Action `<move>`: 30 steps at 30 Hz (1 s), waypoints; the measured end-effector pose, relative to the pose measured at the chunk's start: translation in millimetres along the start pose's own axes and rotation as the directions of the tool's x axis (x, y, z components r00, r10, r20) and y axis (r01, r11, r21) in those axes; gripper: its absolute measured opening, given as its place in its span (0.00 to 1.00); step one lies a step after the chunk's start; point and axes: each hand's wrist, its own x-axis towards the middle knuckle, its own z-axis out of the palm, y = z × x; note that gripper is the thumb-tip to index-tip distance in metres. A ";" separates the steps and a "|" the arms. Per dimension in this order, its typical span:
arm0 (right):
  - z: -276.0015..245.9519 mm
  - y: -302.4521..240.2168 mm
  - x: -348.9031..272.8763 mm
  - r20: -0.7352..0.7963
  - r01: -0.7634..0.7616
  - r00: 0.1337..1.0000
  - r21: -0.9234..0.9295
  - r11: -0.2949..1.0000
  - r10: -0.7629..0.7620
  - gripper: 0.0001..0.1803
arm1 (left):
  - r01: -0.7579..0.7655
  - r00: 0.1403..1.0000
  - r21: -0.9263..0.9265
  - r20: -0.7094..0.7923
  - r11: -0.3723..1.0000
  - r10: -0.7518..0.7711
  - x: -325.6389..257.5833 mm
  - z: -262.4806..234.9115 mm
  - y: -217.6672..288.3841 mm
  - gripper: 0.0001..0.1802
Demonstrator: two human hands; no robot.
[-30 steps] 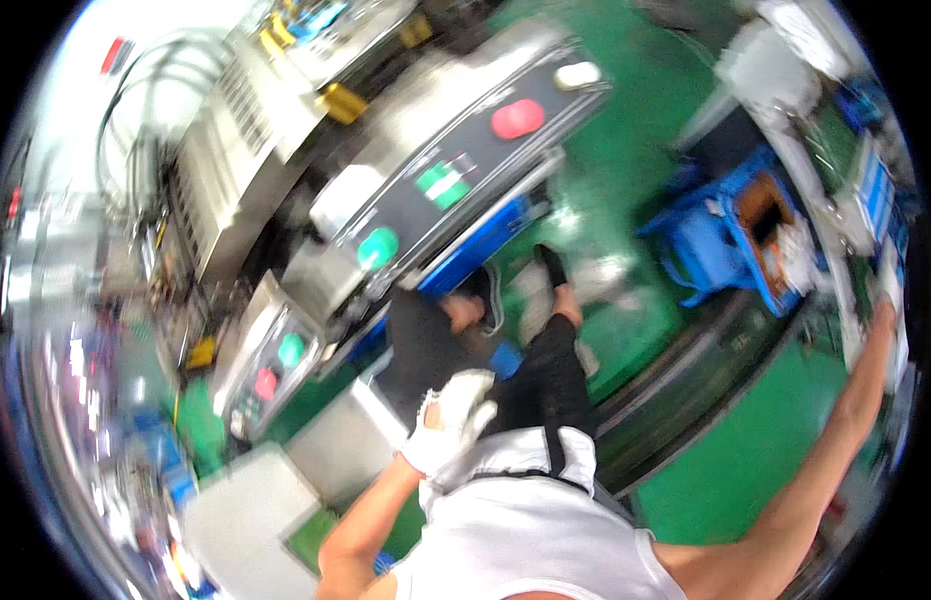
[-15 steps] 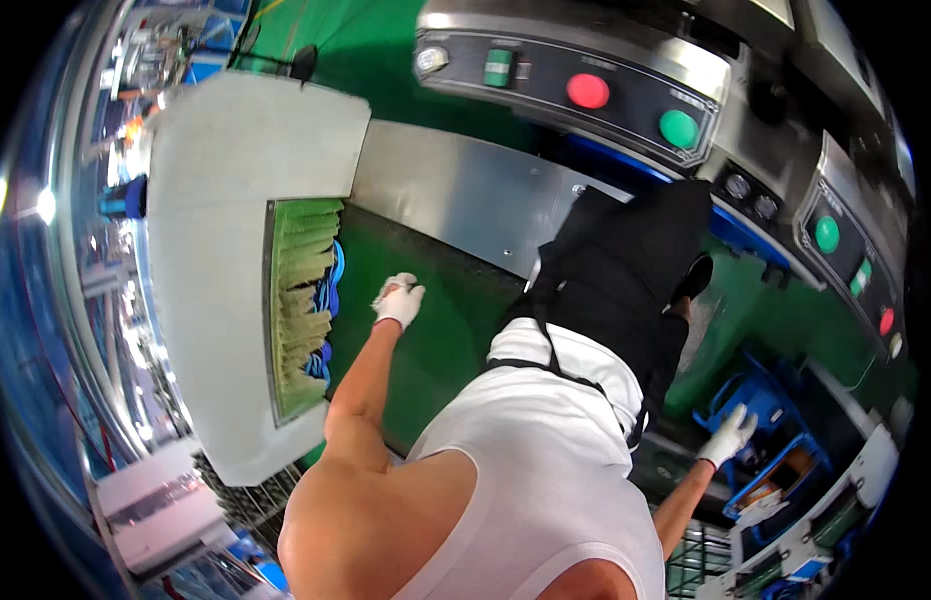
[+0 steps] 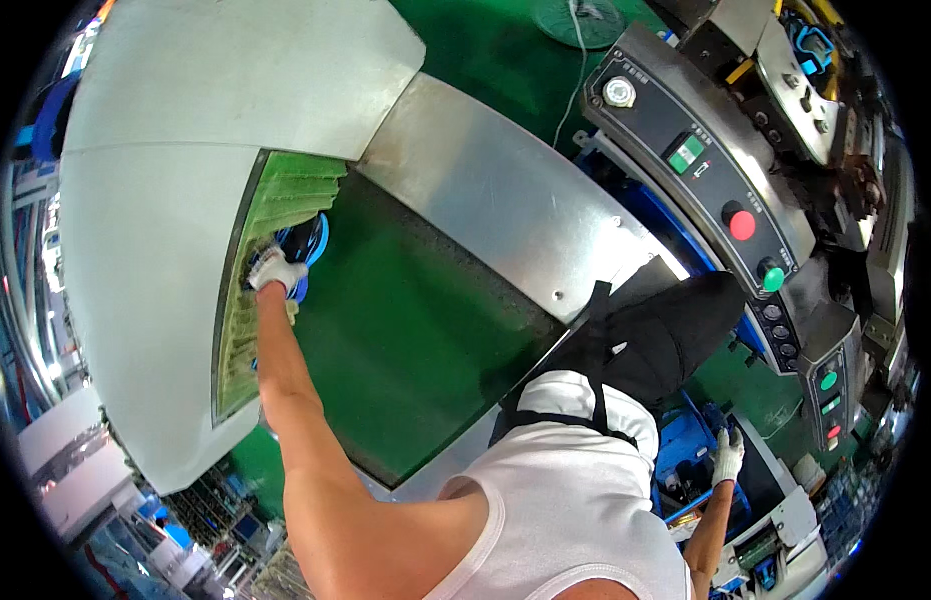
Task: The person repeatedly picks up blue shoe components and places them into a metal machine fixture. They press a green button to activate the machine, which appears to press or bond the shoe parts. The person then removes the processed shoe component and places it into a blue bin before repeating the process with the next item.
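The white-gloved left hand (image 3: 273, 271) reaches into the opening of the pale grey machine hood (image 3: 155, 250), fingers clenched on a blue curved plastic part (image 3: 312, 245) at the far end of the dark green conveyor belt (image 3: 415, 340); its long axis runs away from the person. Low at the right, the white-gloved right hand (image 3: 726, 457) hangs by a blue bin (image 3: 682, 450), and I cannot tell its grip.

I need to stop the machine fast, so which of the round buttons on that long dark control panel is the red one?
The red button sits between the square green switch and the round green button toward the panel's near end.
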 end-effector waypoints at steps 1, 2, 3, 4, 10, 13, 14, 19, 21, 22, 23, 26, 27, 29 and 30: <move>-3.9 -5.6 0.1 -0.014 -0.010 1.000 -0.016 1.000 0.009 0.32 | -0.051 0.995 0.065 0.092 0.997 0.045 -2.2 -2.7 9.1 0.35; -2.9 -25.2 -6.0 -0.007 -0.027 1.000 0.040 0.999 0.028 0.32 | -0.036 0.999 0.097 0.042 0.995 0.032 4.7 17.4 4.5 0.29; -4.9 -46.2 -14.3 -0.009 -0.052 0.999 0.100 0.994 0.053 0.32 | -0.031 0.999 0.124 -0.011 0.992 0.033 15.4 37.0 1.4 0.24; -4.8 -30.2 -2.4 -0.003 0.013 1.000 0.075 0.997 -0.013 0.32 | -0.093 0.992 0.076 -0.080 0.993 0.099 18.9 31.5 10.2 0.18; 1.6 -186.6 -82.3 0.002 0.276 0.961 -0.036 0.961 -0.276 0.36 | -0.220 0.970 -0.152 0.074 0.964 0.233 -54.3 -30.4 53.8 0.42; 11.3 -242.0 -111.0 0.079 0.382 0.923 -0.066 0.922 -0.377 0.40 | -0.275 0.944 -0.191 0.131 0.942 0.303 -107.6 -47.1 111.5 0.40; 23.0 -250.0 -116.9 0.121 0.394 0.907 0.097 0.914 -0.404 0.40 | -0.334 0.923 -0.301 0.085 0.893 0.374 -119.5 -44.3 125.2 0.35; 56.3 -323.0 -136.8 0.260 0.566 0.679 0.410 0.715 -0.686 0.40 | -0.410 0.686 -0.875 -0.111 0.256 0.719 -225.1 -184.8 222.4 0.34; 74.8 -345.8 -134.3 0.383 0.348 0.565 0.692 0.632 -0.731 0.36 | -0.513 0.531 -0.855 -0.243 0.080 0.812 -239.0 -225.9 246.1 0.42; 89.6 -353.9 -129.9 0.490 -0.009 0.366 0.852 0.523 -0.791 0.36 | -0.500 0.473 -0.866 -0.266 0.008 0.840 -231.9 -225.4 259.6 0.42; 99.8 -365.2 -127.8 0.501 -0.391 0.118 0.817 0.423 -0.857 0.36 | -0.398 0.407 -0.913 -0.262 -0.088 0.875 -215.7 -209.8 274.0 0.43; 197.3 -376.2 -95.9 0.414 -0.345 0.082 0.865 0.363 -0.907 0.40 | 0.027 0.189 -0.962 -0.261 -0.270 0.947 -173.2 -215.9 325.5 0.43; 156.2 -382.0 -105.0 0.406 -0.422 0.112 0.846 0.327 -0.907 0.40 | -0.443 -0.009 -0.823 -0.391 -0.355 0.920 -215.9 -316.9 352.0 0.42; 105.7 -379.6 -105.3 0.369 -0.507 0.167 0.828 0.241 -0.914 0.41 | -0.773 -0.256 -0.389 -0.530 -0.501 0.808 -252.4 -424.6 393.8 0.41; 84.9 -368.5 -101.5 0.348 -0.526 0.234 0.831 0.183 -0.908 0.42 | -0.832 -0.302 -0.233 -0.573 -0.504 0.762 -256.4 -456.3 425.7 0.40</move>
